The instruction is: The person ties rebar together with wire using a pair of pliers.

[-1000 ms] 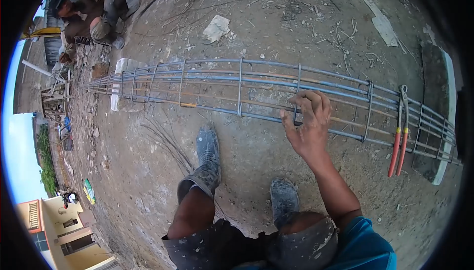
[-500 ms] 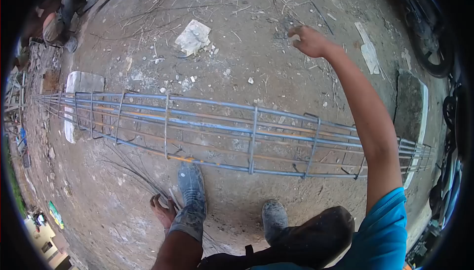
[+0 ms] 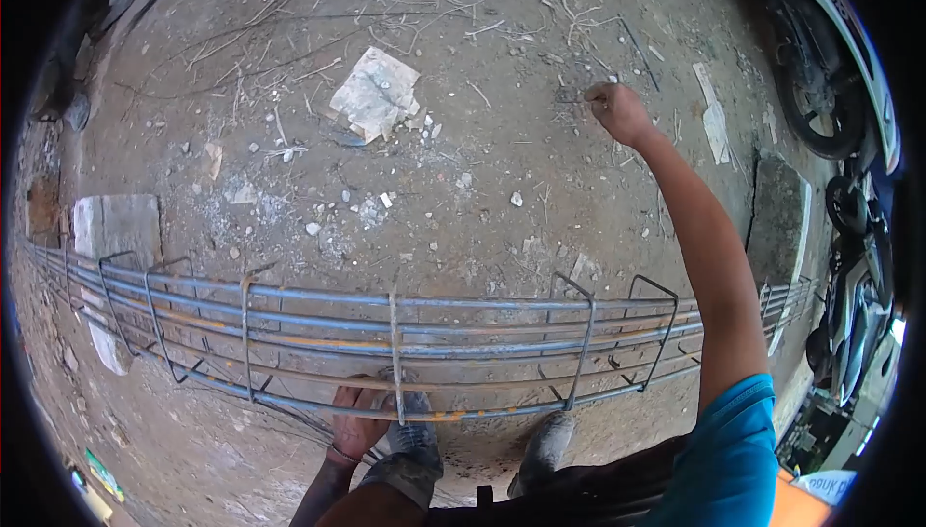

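A long cage of steel bars (image 3: 482,329) with square ties runs across the view, bluish and partly rusty. My left hand (image 3: 359,428) is low beside my left boot, at the cage's near edge, with its fingers curled round thin dark wires (image 3: 307,420); bars partly cover the fingertips. Beyond the cage, my right hand (image 3: 618,114) is held out over the dirt ground at the end of my stretched arm. Its fingers are pressed together, and anything between them is too small to make out.
Pale blocks lie near the cage's left end (image 3: 118,223) and right end (image 3: 779,228). A crumpled sheet (image 3: 376,93), twigs and rubble litter the ground beyond. Motorcycles (image 3: 820,93) stand along the right edge. My boots (image 3: 548,445) are close to the cage's near side.
The view has shifted, and the cage appears lower. My left hand has moved up to the cage's near edge. My right hand's fingers have closed together, its arm still stretched out.
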`<state>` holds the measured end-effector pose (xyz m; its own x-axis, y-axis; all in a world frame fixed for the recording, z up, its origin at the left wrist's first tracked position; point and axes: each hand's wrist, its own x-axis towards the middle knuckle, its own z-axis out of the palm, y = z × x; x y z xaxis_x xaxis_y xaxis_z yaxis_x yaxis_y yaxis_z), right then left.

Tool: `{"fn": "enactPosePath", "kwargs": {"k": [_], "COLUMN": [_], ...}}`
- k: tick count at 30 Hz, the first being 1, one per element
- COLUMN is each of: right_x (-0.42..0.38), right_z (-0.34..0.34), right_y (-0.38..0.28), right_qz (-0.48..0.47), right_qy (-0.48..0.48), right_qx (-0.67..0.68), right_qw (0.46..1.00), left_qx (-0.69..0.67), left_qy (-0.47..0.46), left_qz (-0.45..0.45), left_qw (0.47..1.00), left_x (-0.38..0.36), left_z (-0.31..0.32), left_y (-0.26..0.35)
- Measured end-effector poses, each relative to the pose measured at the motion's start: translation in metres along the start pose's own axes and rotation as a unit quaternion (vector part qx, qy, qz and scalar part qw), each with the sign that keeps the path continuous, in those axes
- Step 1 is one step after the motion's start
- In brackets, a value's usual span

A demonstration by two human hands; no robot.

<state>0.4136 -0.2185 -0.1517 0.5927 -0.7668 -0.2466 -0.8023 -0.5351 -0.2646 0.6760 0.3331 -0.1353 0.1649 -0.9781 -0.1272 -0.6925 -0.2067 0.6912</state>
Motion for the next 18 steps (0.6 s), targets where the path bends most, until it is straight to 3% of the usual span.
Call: {"fn": "enactPosePath", "kwargs": {"k": [2,4,6,9,11,14,16,18], "right_x": [-0.03,-0.075,-0.129,-0.237,-0.324,-0.458,-0.545,-0.605], "right_z": [-0.029,-0.07,-0.11,-0.164,-0.186,-0.183,-0.162,-0.118], "right_y": [-0.018,-0.039,-0.051,-0.065,-0.08,-0.096,-0.109,-0.124], "right_qz": [0.027,0.07,0.112,0.102,0.115,0.2,0.224,0.302], "right_qy": [0.063,0.146,0.192,0.284,0.339,0.422,0.388,0.339], "right_qx": [0.064,0.156,0.221,0.319,0.299,0.327,0.371,0.459], "right_qw": [0.996,0.974,0.95,0.899,0.884,0.822,0.813,0.764], "left_qx": [-0.035,0.023,-0.028,-0.065,-0.08,-0.085,-0.129,-0.125], "left_qy": [-0.029,-0.041,-0.179,-0.241,-0.278,-0.329,-0.361,-0.396], "left_qz": [0.039,0.146,0.148,0.234,0.275,0.289,0.345,0.364], "left_qw": [0.998,0.988,0.972,0.94,0.917,0.895,0.857,0.834], "left_x": [0.015,0.025,0.037,0.052,0.069,0.063,0.063,0.059], "left_z": [0.012,0.025,0.026,0.04,0.054,0.067,0.074,0.077], "left_y": [-0.002,-0.009,-0.003,-0.001,0.019,0.055,0.083,0.104]}}
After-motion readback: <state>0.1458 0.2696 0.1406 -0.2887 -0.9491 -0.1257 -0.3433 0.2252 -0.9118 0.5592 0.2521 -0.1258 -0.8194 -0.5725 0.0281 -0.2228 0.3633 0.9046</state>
